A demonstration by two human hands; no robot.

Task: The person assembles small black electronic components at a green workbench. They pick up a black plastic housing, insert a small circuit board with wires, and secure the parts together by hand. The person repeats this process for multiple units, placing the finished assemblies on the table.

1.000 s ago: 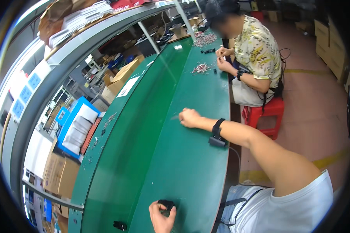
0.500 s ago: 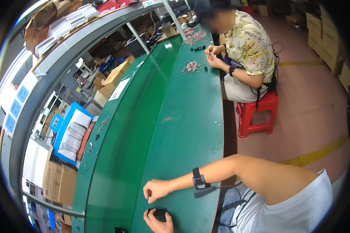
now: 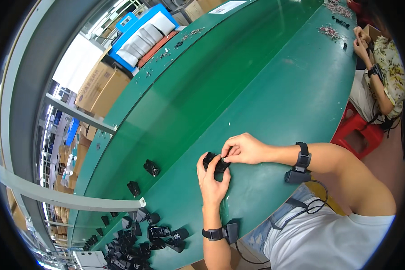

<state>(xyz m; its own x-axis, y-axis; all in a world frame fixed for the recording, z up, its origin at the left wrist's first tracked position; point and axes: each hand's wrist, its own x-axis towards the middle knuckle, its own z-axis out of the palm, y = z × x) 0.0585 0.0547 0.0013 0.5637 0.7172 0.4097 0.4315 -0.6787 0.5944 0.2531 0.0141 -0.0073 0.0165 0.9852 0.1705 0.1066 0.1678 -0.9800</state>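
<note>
Cradling a black housing point(image 3: 222, 166) in my left hand point(image 3: 213, 185), I have it just above the green bench point(image 3: 274, 103), beyond and to the right of the heap of black parts point(image 3: 123, 245). My left fingers and thumb are partly curled, closed about its sides. My right hand point(image 3: 246, 150) meets its right edge, thumb and forefinger drawn nearly together; a tiny pale speck shows at the tips, but I can't tell whether I'm pinching a separate piece or just touching the housing.

I'd judge it light and stiff, probably hard plastic, a little slick where it is smooth, with any thin edges or small inner bits the likeliest to suffer from a hard squeeze. The outer side walls look the best place to hold, with the thumb opposite the fingers, leaving the working edge free.

It looks dark all over, small and blocky, though my fingers cover much of it and the inside can't be made out. Two loose black pieces point(image 3: 151, 168) lie beyond the heap, nearer to it than my housing, and look similarly dark and boxy.
</note>
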